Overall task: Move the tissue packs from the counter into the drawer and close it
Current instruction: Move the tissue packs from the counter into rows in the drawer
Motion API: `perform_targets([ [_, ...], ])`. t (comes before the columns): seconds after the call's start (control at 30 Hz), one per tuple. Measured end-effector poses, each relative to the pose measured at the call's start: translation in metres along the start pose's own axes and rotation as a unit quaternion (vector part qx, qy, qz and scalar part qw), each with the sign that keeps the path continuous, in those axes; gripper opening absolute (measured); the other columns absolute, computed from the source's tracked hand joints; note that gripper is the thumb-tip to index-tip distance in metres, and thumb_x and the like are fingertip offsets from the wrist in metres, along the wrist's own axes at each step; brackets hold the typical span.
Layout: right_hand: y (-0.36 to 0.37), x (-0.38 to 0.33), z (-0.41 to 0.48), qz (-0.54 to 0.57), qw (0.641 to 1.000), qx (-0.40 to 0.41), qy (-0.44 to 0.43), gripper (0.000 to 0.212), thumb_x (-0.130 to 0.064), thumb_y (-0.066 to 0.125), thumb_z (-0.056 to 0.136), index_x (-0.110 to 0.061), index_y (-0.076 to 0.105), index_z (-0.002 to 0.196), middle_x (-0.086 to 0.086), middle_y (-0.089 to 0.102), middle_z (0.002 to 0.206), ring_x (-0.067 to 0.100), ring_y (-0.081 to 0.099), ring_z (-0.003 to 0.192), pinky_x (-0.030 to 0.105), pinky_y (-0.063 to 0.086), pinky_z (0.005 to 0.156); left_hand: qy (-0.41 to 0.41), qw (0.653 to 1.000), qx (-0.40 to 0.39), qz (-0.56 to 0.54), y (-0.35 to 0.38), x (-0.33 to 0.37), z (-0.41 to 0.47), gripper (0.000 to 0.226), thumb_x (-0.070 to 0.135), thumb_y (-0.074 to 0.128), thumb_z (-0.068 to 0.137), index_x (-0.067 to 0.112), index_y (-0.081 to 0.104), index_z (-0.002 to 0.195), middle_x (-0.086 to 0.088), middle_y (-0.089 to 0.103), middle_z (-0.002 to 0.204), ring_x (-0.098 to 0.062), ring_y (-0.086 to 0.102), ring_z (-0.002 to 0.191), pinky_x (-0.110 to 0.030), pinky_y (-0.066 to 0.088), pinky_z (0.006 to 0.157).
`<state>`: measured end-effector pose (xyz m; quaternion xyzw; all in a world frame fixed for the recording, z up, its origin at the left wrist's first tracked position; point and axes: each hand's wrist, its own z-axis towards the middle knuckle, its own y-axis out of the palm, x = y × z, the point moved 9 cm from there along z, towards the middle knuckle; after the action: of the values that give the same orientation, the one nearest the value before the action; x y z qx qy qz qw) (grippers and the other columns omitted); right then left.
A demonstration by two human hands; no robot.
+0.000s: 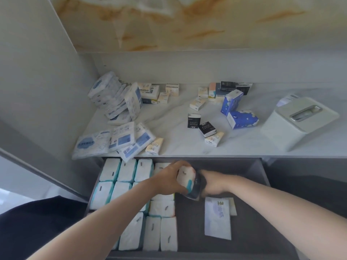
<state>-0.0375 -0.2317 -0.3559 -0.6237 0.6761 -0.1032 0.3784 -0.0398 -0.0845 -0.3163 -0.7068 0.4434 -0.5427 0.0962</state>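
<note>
Partly done: stored packs (127, 170) fill the 9 o'clock half of the open drawer (251, 218). Left hand (167, 178) and right hand (211, 184) grip 1 tissue pack (185, 176) with curled fingers at its centre; many loose packs (131, 139) lie on the counter (178, 126) at 12 o'clock

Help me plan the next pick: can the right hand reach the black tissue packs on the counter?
Probably not yet: the right hand grips a dark pack in the drawer. The black tissue packs lie uncovered on the counter; once emptied, likely yes.
</note>
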Motion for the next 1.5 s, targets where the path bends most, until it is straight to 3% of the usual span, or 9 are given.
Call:
perform_targets([
  [0.07, 0.001, -0.013, 0.004, 0.039, 0.999, 0.006, -0.015, 0.099, -0.039, 0.083, 0.052, -0.035, 0.035, 0.139, -0.007, 0.058, 0.127, 0.018, 0.058, 0.113, 0.038, 0.053, 0.094, -0.020, 0.999, 0.013, -0.030, -0.001, -0.001, 0.001, 0.076, 0.034, 0.085, 0.064, 0.045, 0.042, 0.127, 0.013, 0.052, 0.120, -0.008, 0.054, 0.106, -0.026, 0.053, 0.083],
  [0.27, 0.007, -0.025, 0.020, 0.074, 0.996, 0.041, -0.037, 0.123, -0.038, 0.092, 0.054, -0.039, 0.016, 0.151, -0.008, 0.057, 0.133, 0.017, 0.056, 0.119, 0.037, 0.050, 0.100, -0.018, 0.999, -0.023, 0.040, 0.008, -0.010, 0.002, 0.092, 0.025, 0.079, 0.075, 0.042, 0.024, 0.146, 0.005, 0.050, 0.132, -0.016, 0.051, 0.117, -0.029, 0.047, 0.091],
  [0.43, -0.005, -0.012, 0.022, 0.077, 0.989, 0.123, -0.010, 0.069, -0.030, 0.089, 0.064, -0.030, 0.053, 0.122, -0.007, 0.066, 0.115, 0.017, 0.063, 0.104, 0.027, 0.047, 0.077, -0.002, 0.996, 0.019, 0.083, 0.011, -0.016, 0.012, 0.065, 0.014, 0.072, 0.080, 0.036, 0.041, 0.133, 0.005, 0.056, 0.131, -0.018, 0.054, 0.118, -0.035, 0.048, 0.097],
  [0.77, -0.002, 0.009, 0.040, 0.178, 0.967, 0.160, 0.085, 0.049, -0.013, 0.067, 0.088, -0.018, 0.045, 0.131, 0.006, 0.060, 0.125, 0.023, 0.059, 0.109, 0.033, 0.053, 0.083, 0.014, 0.983, 0.044, 0.179, -0.005, -0.029, 0.022, 0.055, 0.023, 0.068, 0.083, 0.032, 0.050, 0.134, 0.006, 0.050, 0.137, -0.017, 0.044, 0.127, -0.031, 0.041, 0.103],
  [0.87, 0.012, 0.014, 0.041, 0.268, 0.936, 0.153, 0.172, 0.044, -0.007, 0.052, 0.097, -0.012, 0.038, 0.139, 0.013, 0.052, 0.135, 0.034, 0.061, 0.109, 0.034, 0.056, 0.056, 0.008, 0.990, 0.019, 0.138, -0.007, -0.036, 0.021, 0.049, 0.023, 0.069, 0.081, 0.036, 0.053, 0.126, 0.019, 0.063, 0.118, -0.009, 0.051, 0.113, -0.023, 0.043, 0.089],
  [0.93, 0.016, 0.012, 0.039, 0.321, 0.912, 0.158, 0.200, 0.035, -0.009, 0.043, 0.102, -0.007, 0.041, 0.137, 0.016, 0.051, 0.138, 0.034, 0.067, 0.088, 0.033, 0.055, 0.046, 0.003, 0.993, -0.005, 0.120, -0.007, -0.039, 0.021, 0.051, 0.024, 0.069, 0.081, 0.036, 0.051, 0.126, 0.024, 0.067, 0.110, -0.008, 0.052, 0.109, -0.023, 0.043, 0.085],
  [1.1, 0.012, -0.007, 0.051, 0.367, 0.910, 0.128, 0.141, 0.044, -0.003, 0.044, 0.100, -0.015, 0.048, 0.142, 0.007, 0.053, 0.119, 0.023, 0.055, 0.098, 0.041, 0.060, 0.084, 0.020, 0.986, -0.027, 0.166, -0.001, -0.037, 0.023, 0.047, 0.031, 0.069, 0.084, 0.035, 0.057, 0.129, 0.009, 0.055, 0.131, -0.012, 0.039, 0.126, -0.025, 0.035, 0.103],
  [1.3, 0.025, -0.011, 0.048, 0.360, 0.918, 0.069, 0.151, 0.039, -0.010, 0.044, 0.099, -0.012, 0.051, 0.138, 0.008, 0.063, 0.110, 0.023, 0.062, 0.092, 0.041, 0.061, 0.079, 0.036, 0.963, -0.004, 0.267, 0.002, -0.035, 0.021, 0.062, 0.035, 0.071, 0.086, 0.031, 0.046, 0.142, 0.001, 0.037, 0.144, -0.021, 0.032, 0.135, -0.040, 0.041, 0.106],
  [1.5, 0.005, -0.018, 0.035, 0.194, 0.968, 0.056, 0.146, 0.045, -0.012, 0.047, 0.097, -0.016, 0.049, 0.142, 0.014, 0.063, 0.122, 0.026, 0.064, 0.100, 0.033, 0.056, 0.066, 0.018, 0.963, -0.043, 0.266, -0.010, -0.018, 0.015, 0.054, 0.036, 0.061, 0.092, 0.030, 0.045, 0.143, 0.001, 0.044, 0.143, -0.021, 0.041, 0.132, -0.038, 0.042, 0.104],
])
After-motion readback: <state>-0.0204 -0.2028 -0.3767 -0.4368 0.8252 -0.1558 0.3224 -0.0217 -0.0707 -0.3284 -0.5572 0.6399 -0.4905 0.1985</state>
